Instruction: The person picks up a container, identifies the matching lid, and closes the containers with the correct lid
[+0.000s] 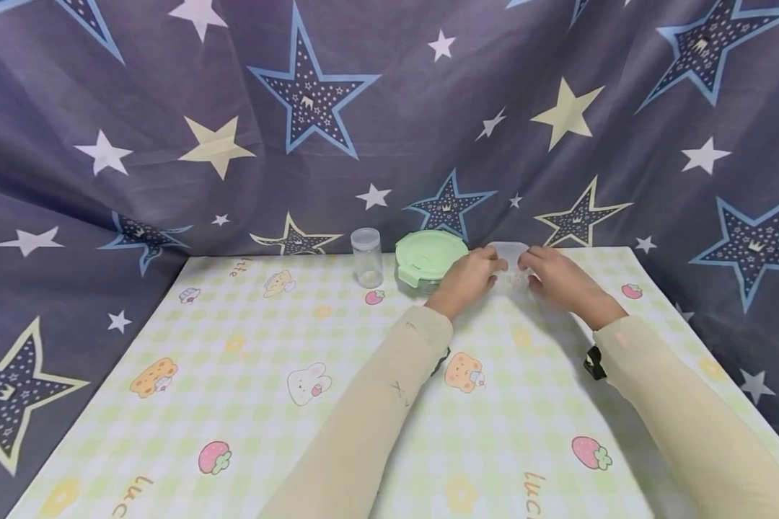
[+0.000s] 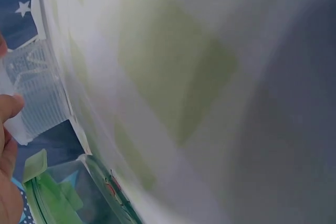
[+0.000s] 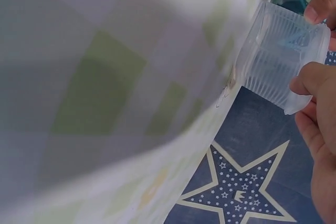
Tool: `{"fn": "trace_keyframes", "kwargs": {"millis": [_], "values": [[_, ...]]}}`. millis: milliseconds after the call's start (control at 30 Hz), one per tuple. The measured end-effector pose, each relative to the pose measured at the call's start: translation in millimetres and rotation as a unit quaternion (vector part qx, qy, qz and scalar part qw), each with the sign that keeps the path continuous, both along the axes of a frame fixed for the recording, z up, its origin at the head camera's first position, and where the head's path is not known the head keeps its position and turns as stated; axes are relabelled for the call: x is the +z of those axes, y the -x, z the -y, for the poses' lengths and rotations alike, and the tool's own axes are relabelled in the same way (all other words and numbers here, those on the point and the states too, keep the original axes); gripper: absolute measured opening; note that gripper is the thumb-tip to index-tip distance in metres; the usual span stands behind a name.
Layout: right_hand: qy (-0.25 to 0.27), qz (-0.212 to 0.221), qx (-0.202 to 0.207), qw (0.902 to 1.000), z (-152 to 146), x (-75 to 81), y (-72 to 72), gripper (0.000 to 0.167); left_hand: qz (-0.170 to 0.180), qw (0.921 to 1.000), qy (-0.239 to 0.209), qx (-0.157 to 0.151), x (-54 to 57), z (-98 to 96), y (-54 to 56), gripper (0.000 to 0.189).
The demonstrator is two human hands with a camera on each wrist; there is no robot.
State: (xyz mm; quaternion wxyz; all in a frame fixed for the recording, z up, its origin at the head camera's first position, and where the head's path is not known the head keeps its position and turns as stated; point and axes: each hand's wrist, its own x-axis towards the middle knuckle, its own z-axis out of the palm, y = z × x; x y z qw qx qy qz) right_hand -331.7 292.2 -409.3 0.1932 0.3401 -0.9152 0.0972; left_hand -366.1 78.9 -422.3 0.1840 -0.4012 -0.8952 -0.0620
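Observation:
At the back right of the table sits a clear ribbed plastic box (image 3: pixel 275 56) with a whitish translucent lid (image 1: pixel 509 249). My left hand (image 1: pixel 465 283) grips its left side near the top, thumb against the wall in the left wrist view. On the opposite side my right hand (image 1: pixel 569 283) grips the upper edge, its thumb pressed to the ribbed wall in the right wrist view. The lid looks seated on the box, though the fingers partly cover it. Just left of my left hand stands a round glass container with a green clip lid (image 1: pixel 433 254).
A clear cylindrical jar (image 1: pixel 367 263) with a whitish lid stands left of the green-lidded container. A checked, cartoon-printed cloth covers the table (image 1: pixel 260 404). Behind its far edge hangs a dark star-patterned curtain (image 1: pixel 402 122).

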Motion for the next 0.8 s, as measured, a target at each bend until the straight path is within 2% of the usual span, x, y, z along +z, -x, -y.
{"fn": "trace_keyframes", "kwargs": {"millis": [333, 600, 800], "values": [[0.017, 0.003, -0.016, 0.9997, -2, -2.9, 9.5, 0.027, -0.012, 0.9995, 0.019, 0.020, -2.3, -6.1, 6.4, 0.027], [0.014, 0.017, -0.039, 0.9990, -3, -1.3, 9.2, 0.028, -0.012, 0.9997, 0.007, 0.022, -4.5, -10.4, 7.9, 0.026], [0.001, 0.033, -0.052, 0.9981, 0, 1.0, 8.6, 0.027, -0.001, 0.9994, 0.005, 0.036, -1.5, -12.0, 4.8, 0.029]]}}
